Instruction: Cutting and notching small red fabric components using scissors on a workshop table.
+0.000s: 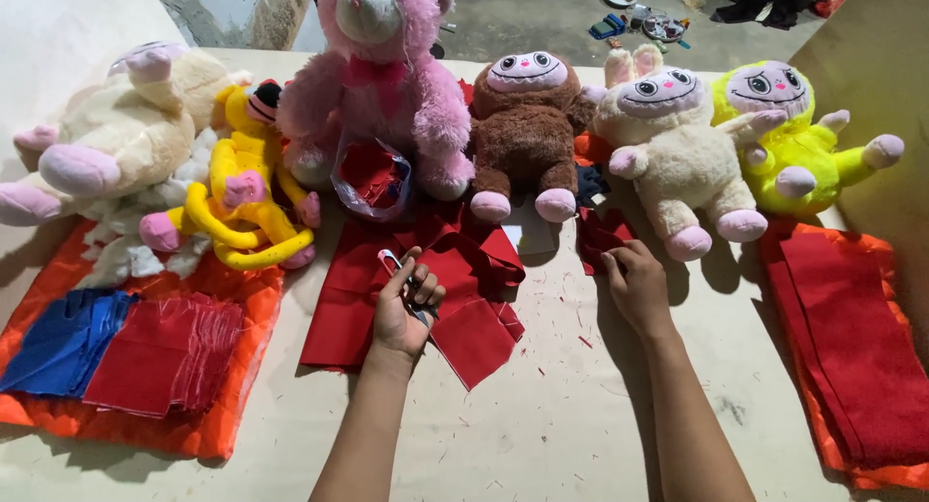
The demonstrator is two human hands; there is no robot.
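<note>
Red felt (464, 299) under your left hand (404, 308) gripping scissors (395, 263) for cutting; right hand (634, 287) pins a scrap (600, 233), fingers bent.

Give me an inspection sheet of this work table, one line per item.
Surface: pale table, flecked with red snippets.
Job's things: red fabric; scissors in left hand; right hand on a red fabric scrap.
Clutter: pink bear, brown toy, cream toy, yellow-green toy; blue squares, red squares.
Grippers: bare hands only.
Cables: nothing seen.
Surroundings: concrete floor.
</note>
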